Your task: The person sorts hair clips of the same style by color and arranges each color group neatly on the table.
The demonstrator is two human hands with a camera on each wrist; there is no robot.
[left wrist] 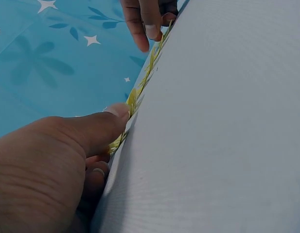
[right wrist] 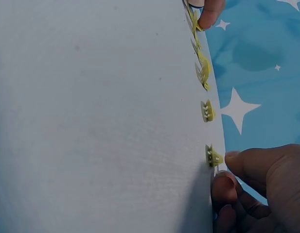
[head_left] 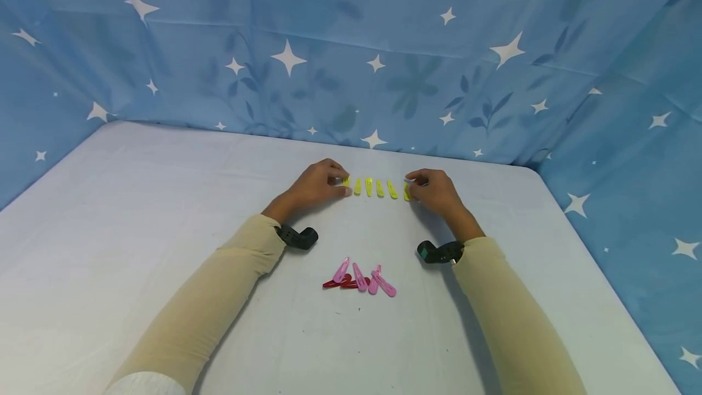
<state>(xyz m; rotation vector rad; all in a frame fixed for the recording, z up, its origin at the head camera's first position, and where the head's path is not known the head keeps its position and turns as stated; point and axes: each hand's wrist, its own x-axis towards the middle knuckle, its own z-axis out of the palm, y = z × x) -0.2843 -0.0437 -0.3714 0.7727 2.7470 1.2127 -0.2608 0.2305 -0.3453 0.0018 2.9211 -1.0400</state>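
A row of yellow snap hair clips [head_left: 379, 188] lies on the white-covered table, spaced side by side. At the row's left end my left hand [head_left: 318, 185] pinches the outermost yellow clip [head_left: 346, 181] between thumb and fingers. My right hand [head_left: 435, 191] has its thumb and forefinger at the rightmost yellow clip [head_left: 406, 192], holding its end. In the right wrist view that clip [right wrist: 214, 158] lies right by the thumb tip, beside another yellow clip [right wrist: 208, 111]. The left wrist view shows the left thumb [left wrist: 108, 124] over the row, with the right hand [left wrist: 149, 19] at the far end.
Nearer to me, several pink hair clips [head_left: 359, 277] lie in a loose cluster, overlapping red hair clips [head_left: 334, 283]. A blue curtain [head_left: 329, 78] with white stars hangs behind the table's [head_left: 164, 200] back edge, close beyond both hands.
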